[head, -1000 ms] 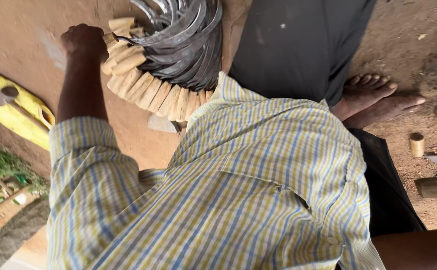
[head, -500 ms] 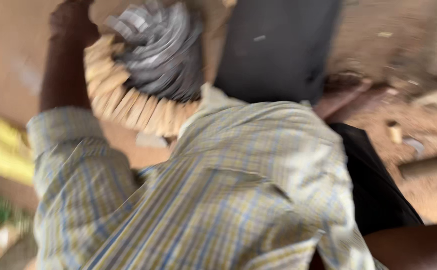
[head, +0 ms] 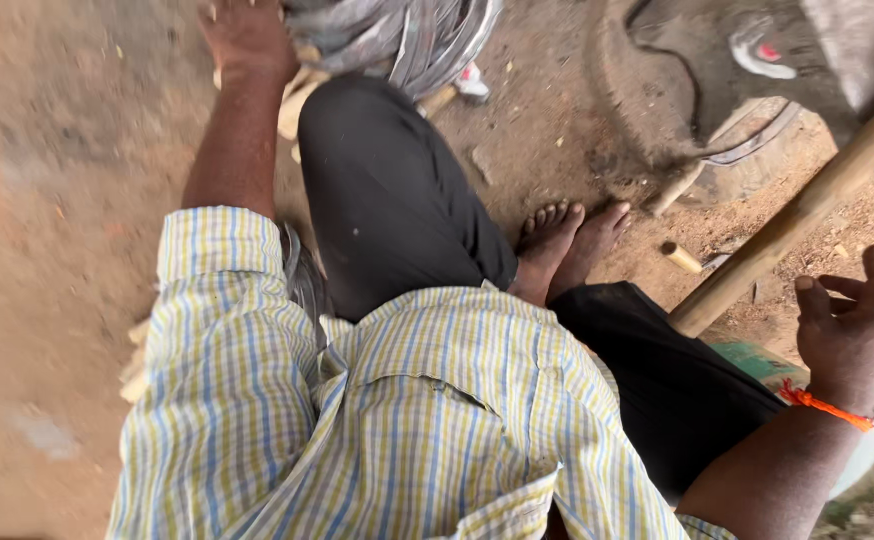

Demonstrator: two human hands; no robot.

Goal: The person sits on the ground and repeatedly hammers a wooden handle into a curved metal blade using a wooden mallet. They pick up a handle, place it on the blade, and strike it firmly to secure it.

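The left hand (head: 249, 35) and the sickle bundle (head: 397, 35) are cut off at the top edge.

no packages, labels, signs or screens show anywhere in this view.

Bundle of curved grey metal blades with pale wooden handles (head: 397, 40), heaped on the dirt at the top edge, handles fanned toward the dark-trousered knee, partly cut off by the frame, left hand (head: 247, 35) resting on its handles
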